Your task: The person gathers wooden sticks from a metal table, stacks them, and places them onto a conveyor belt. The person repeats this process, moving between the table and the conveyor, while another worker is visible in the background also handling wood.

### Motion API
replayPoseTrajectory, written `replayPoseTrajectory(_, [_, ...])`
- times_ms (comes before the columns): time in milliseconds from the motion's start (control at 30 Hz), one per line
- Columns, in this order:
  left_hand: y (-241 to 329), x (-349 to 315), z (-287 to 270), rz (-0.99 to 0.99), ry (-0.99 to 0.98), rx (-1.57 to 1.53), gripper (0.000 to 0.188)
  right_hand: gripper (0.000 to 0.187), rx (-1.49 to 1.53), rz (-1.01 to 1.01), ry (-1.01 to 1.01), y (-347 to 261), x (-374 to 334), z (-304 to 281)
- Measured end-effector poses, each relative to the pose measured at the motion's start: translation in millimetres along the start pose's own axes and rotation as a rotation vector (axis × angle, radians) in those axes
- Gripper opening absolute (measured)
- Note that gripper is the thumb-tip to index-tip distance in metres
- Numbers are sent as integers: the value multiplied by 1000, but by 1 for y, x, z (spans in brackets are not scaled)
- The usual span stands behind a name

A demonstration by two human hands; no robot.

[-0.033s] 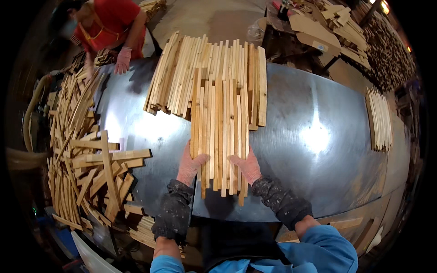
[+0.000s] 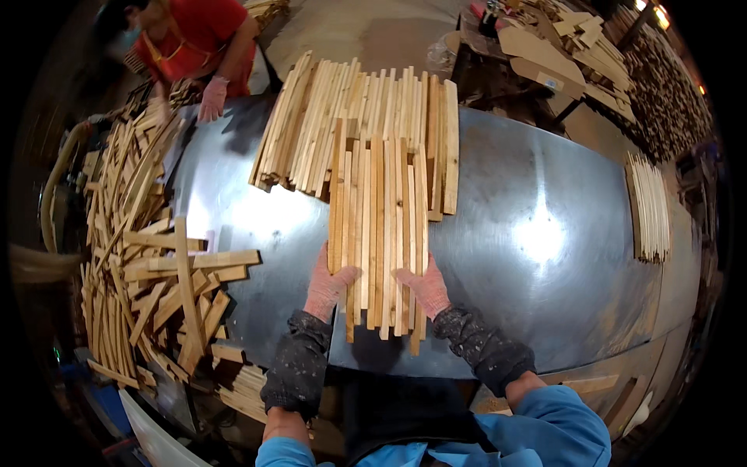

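At the far left a pale curved tube [image 2: 48, 191] runs beside a jumbled heap of loose wood [image 2: 117, 311], whose slats and short offcuts lie at all angles over the left end of the metal counter [image 2: 506, 202]. Below the heap, lower than the counter's near edge, sits a batch of pale strips [image 2: 247, 391]. Behind the heap stands a co-worker [image 2: 204, 27] in red, one pink-gloved hand [image 2: 212, 99] at the counter's far left edge.

Next comes the left grip [image 2: 327, 284], pink-gloved, above a dark speckled sleeve [image 2: 297, 362]; it presses on the left side of the bundle of strips [image 2: 379, 233], thumb on top, its other fingers mostly hidden. The bundle is over the near middle of the counter, strips side by side, pointing away from the person, near ends uneven. Its far end overlaps a wider stack of strips [image 2: 311, 128] lying beyond; whether the two touch cannot be told. The right grip [image 2: 426, 288] holds the bundle's right side in the same way, thumb on top

Further right, a brown cardboard sheet [image 2: 537, 54] lies beyond the counter, then a neat row of pale sticks [image 2: 647, 206] stands out near the counter's right end
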State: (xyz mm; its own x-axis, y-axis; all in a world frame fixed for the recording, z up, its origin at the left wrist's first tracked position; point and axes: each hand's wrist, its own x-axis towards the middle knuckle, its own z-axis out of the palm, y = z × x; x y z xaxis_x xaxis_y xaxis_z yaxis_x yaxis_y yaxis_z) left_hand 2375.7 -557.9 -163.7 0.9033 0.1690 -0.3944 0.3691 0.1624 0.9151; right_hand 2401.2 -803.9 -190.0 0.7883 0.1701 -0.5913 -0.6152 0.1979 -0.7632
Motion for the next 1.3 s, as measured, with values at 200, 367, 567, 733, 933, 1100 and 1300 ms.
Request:
replayPoseTrajectory(200, [-12,-112,-8,50,145,-118,94,81,-167,-70,-130,25,-60,6])
replayPoseTrajectory(367, [-64,-174,-34,250,458,-118,95,78,-160,-143,-441,52,-57,40])
replayPoseTrajectory(567, [-117,-336,-59,279,697,-363,110,88,-415,-120,-767,104,-136,98])
replayPoseTrajectory(733, [-208,-454,-84,353,1035,-293,109,102,-476,77,-963,183,-214,156])
replayPoseTrajectory(933, [-288,-560,-136,376,1194,-507,103,112,-965,-47,-1076,291,-289,219])
replayPoseTrajectory(1100, [-358,-620,-178,200,1263,-548,94,109,-1039,129,-1061,389,-325,239])
replayPoseTrajectory(1300, [-423,-641,-208,85,1227,-664,91,112,-1173,248,-971,453,-343,252])
